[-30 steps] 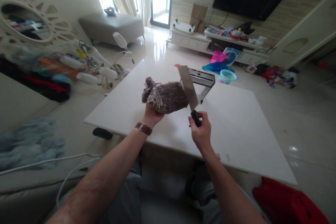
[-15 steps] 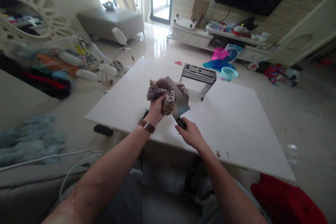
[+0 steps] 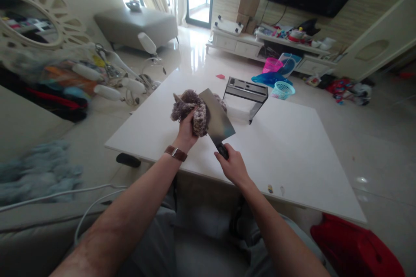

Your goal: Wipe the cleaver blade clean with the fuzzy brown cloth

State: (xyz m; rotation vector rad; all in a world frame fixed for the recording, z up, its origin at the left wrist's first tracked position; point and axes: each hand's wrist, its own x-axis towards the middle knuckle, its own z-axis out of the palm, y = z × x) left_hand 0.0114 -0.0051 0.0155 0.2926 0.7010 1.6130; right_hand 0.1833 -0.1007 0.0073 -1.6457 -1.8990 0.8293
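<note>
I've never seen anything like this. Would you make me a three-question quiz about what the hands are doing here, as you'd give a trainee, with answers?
1. What does the right hand hold?
2. True or false: the left hand is empty.
3. Fill in the blank: the slotted stand rests on the white ____.

Key:
1. A cleaver, by its black handle.
2. False; it grips a bunched, shaggy cloth.
3. Table.
</note>
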